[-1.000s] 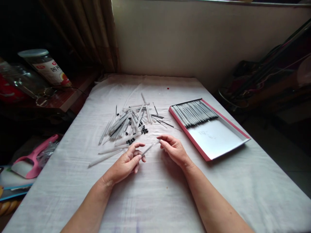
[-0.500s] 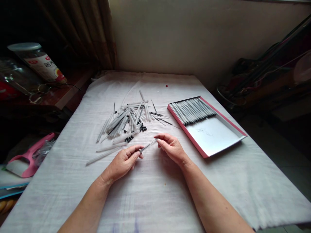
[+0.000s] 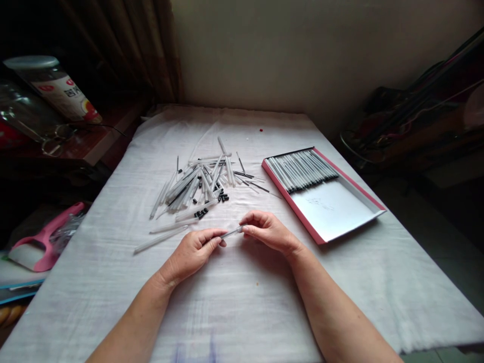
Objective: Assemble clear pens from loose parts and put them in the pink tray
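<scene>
Between my two hands is a slim, translucent pen (image 3: 231, 233) with a dark core, held slightly tilted above the cloth. My left hand (image 3: 198, 249) is closed around its left end. Fingertips of my right hand (image 3: 266, 229) pinch the other end, hiding the tip. Beyond my left hand lies a loose pile of clear pen barrels (image 3: 185, 189), with dark refills (image 3: 244, 175) at its right side. Small black caps (image 3: 201, 214) lie scattered along the near edge of the pile.
A shallow red-edged box (image 3: 333, 217) on the right holds a row of pens (image 3: 302, 169) in its far half. White cloth (image 3: 242, 312) covers the table. To the left are a lidded jar (image 3: 62, 91), eyeglasses (image 3: 55, 141) and a pink-handled item (image 3: 47, 239).
My right hand has come slightly nearer my left, and less of the pen shows between them. The pen lies a bit flatter. The whole view has shifted slightly.
</scene>
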The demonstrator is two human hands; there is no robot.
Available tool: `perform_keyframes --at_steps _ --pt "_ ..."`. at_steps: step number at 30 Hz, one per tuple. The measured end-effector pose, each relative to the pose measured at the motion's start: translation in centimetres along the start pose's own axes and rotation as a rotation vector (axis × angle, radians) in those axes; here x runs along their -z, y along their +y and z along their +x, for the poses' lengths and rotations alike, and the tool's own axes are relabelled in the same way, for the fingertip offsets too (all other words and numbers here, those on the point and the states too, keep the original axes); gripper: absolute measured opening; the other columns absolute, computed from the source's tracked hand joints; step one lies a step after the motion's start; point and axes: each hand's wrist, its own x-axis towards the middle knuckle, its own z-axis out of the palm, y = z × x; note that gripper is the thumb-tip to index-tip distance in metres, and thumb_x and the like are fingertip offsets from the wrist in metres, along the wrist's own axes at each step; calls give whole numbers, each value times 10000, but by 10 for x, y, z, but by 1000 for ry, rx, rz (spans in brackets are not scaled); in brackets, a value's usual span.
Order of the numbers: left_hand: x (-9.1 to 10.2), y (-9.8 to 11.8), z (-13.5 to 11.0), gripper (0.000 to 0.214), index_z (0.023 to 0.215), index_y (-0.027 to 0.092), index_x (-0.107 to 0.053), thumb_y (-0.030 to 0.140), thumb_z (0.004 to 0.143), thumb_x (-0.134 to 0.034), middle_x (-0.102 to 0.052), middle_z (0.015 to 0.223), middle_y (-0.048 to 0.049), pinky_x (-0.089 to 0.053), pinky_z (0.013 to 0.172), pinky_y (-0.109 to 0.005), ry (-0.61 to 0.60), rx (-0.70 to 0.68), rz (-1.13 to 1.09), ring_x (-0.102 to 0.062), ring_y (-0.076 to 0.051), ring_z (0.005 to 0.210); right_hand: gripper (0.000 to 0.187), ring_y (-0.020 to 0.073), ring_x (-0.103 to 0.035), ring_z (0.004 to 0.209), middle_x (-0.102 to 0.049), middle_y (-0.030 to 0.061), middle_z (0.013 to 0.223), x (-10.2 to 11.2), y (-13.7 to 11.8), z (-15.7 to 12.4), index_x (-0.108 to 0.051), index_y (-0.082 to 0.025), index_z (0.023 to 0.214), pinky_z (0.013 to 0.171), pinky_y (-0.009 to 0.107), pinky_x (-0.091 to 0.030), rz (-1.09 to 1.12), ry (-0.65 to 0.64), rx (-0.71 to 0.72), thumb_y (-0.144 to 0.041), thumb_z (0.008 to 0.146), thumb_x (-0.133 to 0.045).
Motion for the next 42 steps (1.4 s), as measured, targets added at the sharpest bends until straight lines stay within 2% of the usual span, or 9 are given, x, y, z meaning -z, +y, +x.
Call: perform_keyframes --at_steps 8,12,15,21,28,31,34,38,42 --pt "1 -6 4 363 1098 162 -705 354 833 -548 -748 823 -61 -503 751 -278 -11 8 -10 -660 -179 759 238 97 -557 574 -603 -31 672 -3 6 4 -601 -180 814 565 233 -446 -36 -13 60 -368 732 -722" --pt "0 -2 4 377 1102 167 -690 383 831 -542 -735 806 -50 -480 611 -239 1 29 -34 -603 -135 611 220 95 -560 570 -596 -38 666 -9 4 7 -595 -183 822 569 234 -452 -17 26 70 -347 728 -705" --pt "-1 0 5 438 1117 147 -659 453 827 -542 -720 823 -59 -411 477 -216 13 73 -89 -502 -87 458 194 96 -560 571 -595 -38 660 -9 -2 10 -595 -184 803 569 238 -457 -21 125 125 -323 710 -694" --pt "-1 -1 7 432 964 142 -662 530 808 -550 -669 737 -28 -372 419 -206 117 64 -81 -479 -77 416 318 117 -557 555 -613 -17 657 -4 -7 14 -591 -193 924 474 222 -404 87 445 210 -371 687 -705" --pt "-6 -6 9 417 982 148 -661 516 834 -534 -636 697 -12 -401 438 -205 102 6 -69 -499 -82 432 344 139 -598 589 -637 29 687 -42 -9 18 -627 -178 812 475 229 -425 92 329 190 -513 738 -652" --pt "-5 -7 9 472 1091 144 -633 519 815 -559 -649 717 -18 -424 456 -219 122 39 -90 -506 -86 433 383 145 -605 584 -690 59 783 -11 -32 24 -611 -180 861 470 238 -424 -47 401 277 -552 769 -603" --pt "-4 -7 9 483 1100 140 -630 513 799 -572 -651 717 -20 -419 460 -219 121 57 -98 -503 -84 433 397 152 -601 606 -702 61 775 53 -58 35 -650 -164 908 578 274 -464 -399 674 350 -536 804 -560" --pt "-4 -3 9 455 1062 144 -644 500 786 -580 -644 708 -13 -396 458 -213 118 69 -110 -505 -85 442 307 219 -655 799 -738 80 826 121 -73 51 -723 -183 908 734 312 -459 -1053 833 37 -430 825 -561" --pt "-4 0 10 439 1030 147 -654 496 771 -594 -643 700 -10 -389 461 -215 120 80 -120 -508 -86 444 350 254 -661 926 -741 97 974 136 -67 63 -735 -227 1002 738 317 -457 -1320 763 -235 -467 848 -531"
